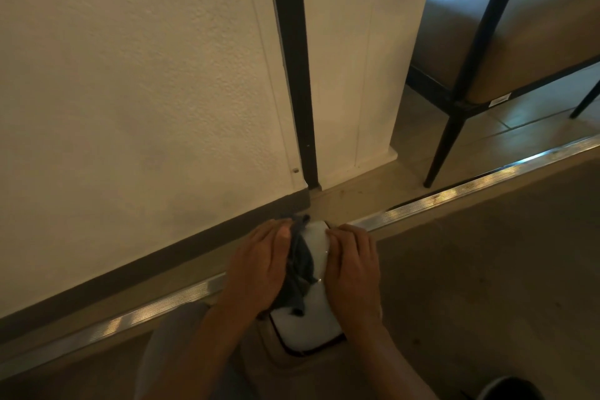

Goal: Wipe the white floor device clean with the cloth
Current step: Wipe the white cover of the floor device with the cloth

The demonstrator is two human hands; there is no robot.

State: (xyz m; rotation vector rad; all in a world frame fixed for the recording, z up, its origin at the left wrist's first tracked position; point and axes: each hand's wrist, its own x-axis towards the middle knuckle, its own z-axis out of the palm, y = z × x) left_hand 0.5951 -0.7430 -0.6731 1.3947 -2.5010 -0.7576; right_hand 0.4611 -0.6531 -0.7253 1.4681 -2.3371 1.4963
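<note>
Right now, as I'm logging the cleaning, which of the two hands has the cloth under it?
The left hand: the dark cloth lies under it on the white floor device. The right hand rests bare on the device's other side.

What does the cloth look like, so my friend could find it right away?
Start at the big cream wall and go down to the shiny metal strip on the floor. There two hands rest on a white device, and the cloth lies crumpled under the left hand. It is the only dark blue-grey, floppy thing there.
</note>
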